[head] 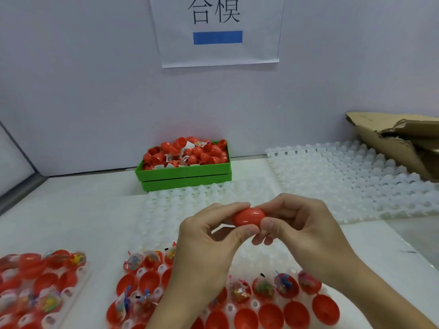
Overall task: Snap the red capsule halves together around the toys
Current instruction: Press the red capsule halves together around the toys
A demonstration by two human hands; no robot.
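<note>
A red capsule [248,217] is held between both hands above the table, its two halves joined with a seam showing across the middle. My left hand [209,243] pinches its left end and my right hand [301,226] pinches its right end. Below the hands lies a clear tray [152,274] with several open red capsule halves [270,315]. Some halves hold bagged toys [283,282]. My forearms hide part of this tray.
A second tray of red halves and toys [40,288] lies at the lower left. A green bin [183,173] full of capsules and bagged toys stands at the back wall. White bumpy trays [351,179] spread to the right, with torn cardboard [403,143] behind them.
</note>
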